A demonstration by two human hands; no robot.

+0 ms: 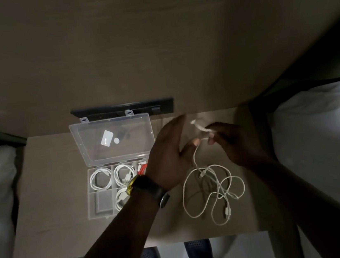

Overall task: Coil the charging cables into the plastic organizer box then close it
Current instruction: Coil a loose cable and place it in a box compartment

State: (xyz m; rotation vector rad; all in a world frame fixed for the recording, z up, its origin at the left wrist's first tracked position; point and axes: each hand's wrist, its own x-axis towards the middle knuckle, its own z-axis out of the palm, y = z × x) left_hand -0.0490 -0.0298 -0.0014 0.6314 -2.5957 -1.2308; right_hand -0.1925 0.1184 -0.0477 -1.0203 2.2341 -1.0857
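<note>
- Above the pale tabletop (59,230), the right hand (235,141) pinches one end of a loose white charging cable (212,188) between thumb and fingertips, the plug end sticking up and blurred.
- Just beside it, the left hand (168,157) is spread flat with fingers straight; its thumb touches the same cable where the strand drops toward the table. A dark wristwatch (151,188) and a yellow band (131,184) sit on that wrist.
- Below both hands the rest of the white cable lies in a tangled heap of loops on the table, one connector showing near the front edge.
- Left of the hands stands the clear plastic organizer box (97,205), its hinged transparent lid (112,138) open and tilted back.
- Coiled white cables (101,179) fill several compartments; a red-and-white cable (142,167) lies in the far right one, partly hidden by the left wrist.
- Behind the box a dark socket strip (122,110) is set in the wall.
- White bedding (326,140) flanks the table on both sides.
</note>
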